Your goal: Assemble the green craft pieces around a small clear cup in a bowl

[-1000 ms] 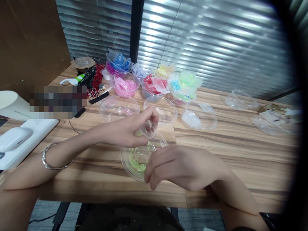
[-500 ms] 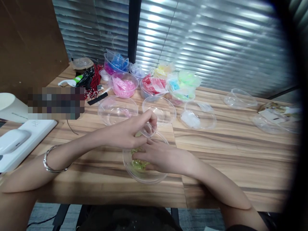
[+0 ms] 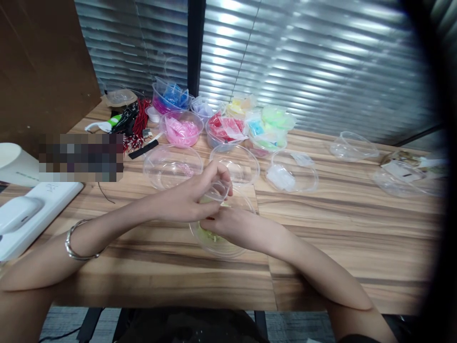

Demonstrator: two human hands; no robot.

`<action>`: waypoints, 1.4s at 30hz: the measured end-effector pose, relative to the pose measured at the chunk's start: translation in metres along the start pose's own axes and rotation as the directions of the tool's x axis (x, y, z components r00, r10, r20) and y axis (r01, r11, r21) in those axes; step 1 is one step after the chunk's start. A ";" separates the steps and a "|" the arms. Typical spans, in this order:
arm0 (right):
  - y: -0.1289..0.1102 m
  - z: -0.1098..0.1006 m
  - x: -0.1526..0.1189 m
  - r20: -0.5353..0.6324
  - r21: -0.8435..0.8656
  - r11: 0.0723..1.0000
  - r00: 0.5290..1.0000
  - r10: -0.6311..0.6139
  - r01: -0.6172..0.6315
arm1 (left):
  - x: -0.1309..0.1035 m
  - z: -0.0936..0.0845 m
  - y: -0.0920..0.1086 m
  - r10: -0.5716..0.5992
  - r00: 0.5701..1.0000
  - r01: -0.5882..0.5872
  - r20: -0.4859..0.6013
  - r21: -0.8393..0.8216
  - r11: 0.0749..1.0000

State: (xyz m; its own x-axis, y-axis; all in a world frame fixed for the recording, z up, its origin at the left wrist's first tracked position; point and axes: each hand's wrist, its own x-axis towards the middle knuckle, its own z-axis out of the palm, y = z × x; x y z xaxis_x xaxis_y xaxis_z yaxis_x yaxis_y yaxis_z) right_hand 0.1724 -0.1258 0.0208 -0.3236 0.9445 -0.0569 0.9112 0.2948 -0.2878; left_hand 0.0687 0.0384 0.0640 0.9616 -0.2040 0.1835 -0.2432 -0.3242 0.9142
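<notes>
My left hand [image 3: 205, 193] is curled round a small clear plastic cup [image 3: 217, 190], held above a round clear bowl [image 3: 233, 250]. Yellow-green pieces [image 3: 213, 236] lie in the bottom of that bowl. Over the bowl's right side, just below the cup, is my right hand [image 3: 232, 226]. Its fingers are bent inward beneath the palm and mostly hidden; what they grip cannot be made out. The two hands are very close together and partly overlap in view.
Behind the hands stand clear bowls [image 3: 146, 172], one with a few pink pieces. Further back are containers of pink [image 3: 181, 131], red [image 3: 226, 128] and blue bags [image 3: 173, 96]. Red-black wires [image 3: 137, 119] and a white power strip [image 3: 66, 197] lie left; clear containers [image 3: 352, 146] sit right.
My right hand's fingers, spread in the bowl before, have drawn together and bent under the palm. The bowl has shifted slightly right and away from me. The cup stays in my left hand.
</notes>
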 end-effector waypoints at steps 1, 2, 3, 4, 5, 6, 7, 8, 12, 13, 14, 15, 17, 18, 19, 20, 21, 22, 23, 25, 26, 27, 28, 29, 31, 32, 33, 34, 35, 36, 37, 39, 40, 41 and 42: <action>0.000 -0.002 0.000 0.002 0.023 1.000 1.000 0.007 -0.007 | 0.000 0.000 0.000 0.013 1.000 -0.013 -0.011 0.004 1.000; 0.001 -0.004 0.000 0.003 0.047 0.999 1.000 0.014 -0.014 | 0.001 0.001 0.000 0.023 0.999 -0.023 -0.023 0.005 1.000; 0.001 -0.008 0.000 0.002 0.073 0.997 1.000 0.020 -0.020 | 0.001 0.001 -0.001 0.030 0.999 -0.030 -0.035 0.000 1.000; 0.000 -0.012 -0.001 -0.003 0.105 0.994 1.000 0.024 -0.024 | 0.001 0.002 -0.001 0.032 0.998 -0.033 -0.050 -0.010 0.999; 0.000 -0.017 -0.003 -0.007 0.139 0.990 1.000 0.029 -0.028 | 0.001 0.002 -0.001 0.028 0.997 -0.030 -0.070 -0.027 0.999; -0.001 -0.024 -0.005 -0.016 0.174 0.984 0.999 0.041 -0.038 | 0.001 0.003 -0.001 0.019 0.995 -0.024 -0.094 -0.046 0.999; -0.002 -0.031 -0.008 -0.027 0.212 0.976 0.998 0.061 -0.054 | 0.001 0.004 -0.001 0.011 0.993 -0.019 -0.120 -0.064 0.998; -0.003 -0.038 -0.011 -0.035 0.252 0.965 0.995 0.089 -0.077 | 0.001 0.005 -0.001 0.007 0.989 -0.019 -0.145 -0.083 0.996; -0.004 -0.067 -0.028 -0.049 0.287 0.940 0.977 0.206 -0.184 | 0.001 0.009 -0.002 0.018 0.983 -0.040 -0.185 -0.113 0.993; -0.004 -0.073 -0.032 -0.062 0.262 0.945 0.974 0.219 -0.196 | 0.001 0.010 -0.002 0.022 0.983 -0.043 -0.182 -0.109 0.993; -0.003 -0.078 -0.036 -0.093 0.235 0.951 0.969 0.228 -0.201 | 0.001 0.010 -0.002 0.020 0.985 -0.039 -0.174 -0.105 0.994; -0.002 -0.082 -0.039 -0.143 0.214 0.956 0.962 0.234 -0.201 | 0.001 0.011 -0.002 0.013 0.987 -0.029 -0.162 -0.101 0.994; -0.001 -0.087 -0.044 -0.272 0.195 0.961 0.931 0.245 -0.196 | 0.000 0.013 -0.003 -0.012 0.990 0.001 -0.143 -0.079 0.997; -0.002 -0.089 -0.045 -0.336 0.193 0.962 0.909 0.248 -0.191 | 0.000 0.014 -0.003 -0.015 0.989 0.006 -0.145 -0.062 0.998; -0.002 -0.090 -0.045 -0.396 0.198 0.962 0.883 0.252 -0.186 | -0.001 0.016 -0.004 -0.011 0.988 0.005 -0.156 -0.043 0.999; -0.003 -0.090 -0.044 -0.449 0.213 0.961 0.856 0.257 -0.177 | -0.001 0.017 -0.005 0.000 0.985 -0.005 -0.171 -0.025 1.000; -0.004 -0.090 -0.043 -0.492 0.237 0.958 0.830 0.264 -0.165 | -0.003 0.018 -0.006 0.015 0.983 -0.017 -0.185 -0.009 1.000; -0.005 -0.089 -0.041 -0.528 0.264 0.953 0.804 0.273 -0.151 | -0.004 0.019 -0.007 0.022 0.982 -0.022 -0.189 0.003 1.000; -0.006 -0.088 -0.039 -0.557 0.293 0.946 0.780 0.284 -0.134 | -0.006 0.020 -0.008 0.023 0.983 -0.020 -0.180 0.016 1.000; -0.007 -0.084 -0.034 -0.586 0.345 0.932 0.751 0.303 -0.107 | -0.008 0.021 -0.008 -0.003 0.991 0.009 -0.132 0.047 0.999; -0.007 -0.082 -0.032 -0.589 0.365 0.926 0.746 0.310 -0.097 | -0.009 0.022 -0.007 -0.022 0.995 0.028 -0.096 0.059 0.998; -0.007 -0.079 -0.030 -0.585 0.382 0.920 0.746 0.317 -0.091 | -0.010 0.022 -0.006 -0.044 0.997 0.047 -0.058 0.067 0.997; -0.007 -0.077 -0.028 -0.577 0.397 0.914 0.751 0.321 -0.085 | -0.010 0.023 -0.005 -0.065 0.998 0.067 -0.026 0.072 0.995; -0.007 -0.074 -0.026 -0.569 0.409 0.909 0.757 0.322 -0.079 | -0.010 0.023 -0.003 -0.086 0.996 0.086 -0.001 0.075 0.994; -0.006 -0.071 -0.022 -0.567 0.426 0.903 0.761 0.315 -0.056 | -0.009 0.024 0.000 -0.132 0.991 0.130 0.017 0.071 0.989; -0.006 -0.070 -0.021 -0.573 0.434 0.900 0.758 0.312 -0.043 | -0.008 0.025 0.002 -0.147 0.989 0.146 0.008 0.063 0.987; -0.005 -0.070 -0.020 -0.580 0.439 0.898 0.753 0.310 -0.031 | -0.007 0.026 0.002 -0.154 0.988 0.154 -0.007 0.051 0.987; -0.004 -0.070 -0.020 -0.583 0.446 0.895 0.751 0.310 -0.023 | -0.007 0.027 0.002 -0.157 0.987 0.157 -0.022 0.037 0.987; -0.004 -0.070 -0.020 -0.580 0.453 0.891 0.752 0.311 -0.019 | -0.007 0.028 0.002 -0.152 0.988 0.153 -0.037 0.022 0.988; -0.004 -0.071 -0.020 -0.573 0.461 0.887 0.757 0.313 -0.019 | -0.007 0.029 0.001 -0.144 0.988 0.144 -0.053 0.009 0.989; -0.003 -0.071 -0.020 -0.564 0.467 0.884 0.764 0.314 -0.019 | -0.007 0.030 0.000 -0.134 0.989 0.134 -0.069 0.000 0.991; -0.003 -0.071 -0.021 -0.549 0.470 0.882 0.776 0.310 -0.020 | -0.008 0.031 -0.003 -0.127 0.987 0.127 -0.096 -0.007 0.992; -0.003 -0.071 -0.021 -0.540 0.469 0.883 0.784 0.306 -0.021 | -0.008 0.031 -0.004 -0.127 0.986 0.127 -0.108 -0.001 0.992; -0.003 -0.071 -0.022 -0.531 0.466 0.884 0.793 0.300 -0.022 | -0.008 0.031 -0.005 -0.129 0.984 0.131 -0.119 0.010 0.991; -0.004 -0.071 -0.022 -0.519 0.462 0.887 0.803 0.294 -0.026 | -0.009 0.031 -0.006 -0.133 0.983 0.137 -0.126 0.025 0.990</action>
State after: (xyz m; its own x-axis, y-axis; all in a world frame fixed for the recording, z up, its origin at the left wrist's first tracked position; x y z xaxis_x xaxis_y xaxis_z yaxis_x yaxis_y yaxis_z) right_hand 0.1943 -0.1374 0.0906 0.1403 0.9201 0.3658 0.6985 0.1699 -0.6951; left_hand 0.0580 0.0131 0.0452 0.9936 -0.0412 0.1047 -0.1126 -0.3723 0.9213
